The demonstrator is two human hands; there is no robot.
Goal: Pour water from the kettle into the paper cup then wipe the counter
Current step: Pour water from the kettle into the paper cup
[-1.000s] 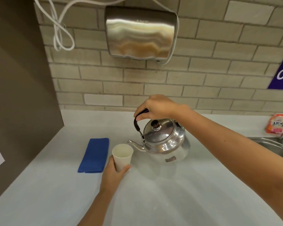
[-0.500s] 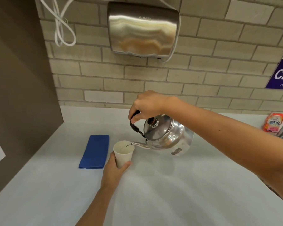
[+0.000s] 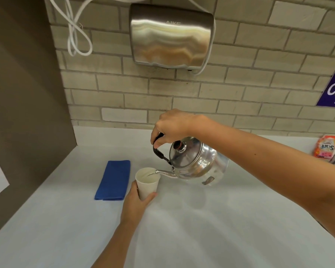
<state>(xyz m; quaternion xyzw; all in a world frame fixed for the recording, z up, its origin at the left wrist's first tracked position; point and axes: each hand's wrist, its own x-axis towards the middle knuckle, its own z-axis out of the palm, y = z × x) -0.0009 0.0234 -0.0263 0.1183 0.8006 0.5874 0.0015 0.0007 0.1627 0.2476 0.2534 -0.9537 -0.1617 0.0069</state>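
Observation:
A shiny metal kettle point(image 3: 195, 163) hangs tilted above the white counter point(image 3: 220, 219), its spout over the rim of a white paper cup point(image 3: 147, 183). A thin stream of water runs from the spout into the cup. My right hand point(image 3: 172, 127) grips the kettle's black handle from above. My left hand point(image 3: 136, 205) wraps around the lower part of the cup, which stands on the counter. A folded blue cloth point(image 3: 114, 179) lies flat just left of the cup.
A steel hand dryer point(image 3: 171, 35) with a looped white cable hangs on the brick wall behind. A brown side panel point(image 3: 27, 93) bounds the counter on the left. An orange packet point(image 3: 326, 146) sits at the far right by the sink edge.
My right hand lifted the kettle off the counter and tipped it leftward until the spout reached over the cup. Water now flows. My left hand kept hold of the cup.

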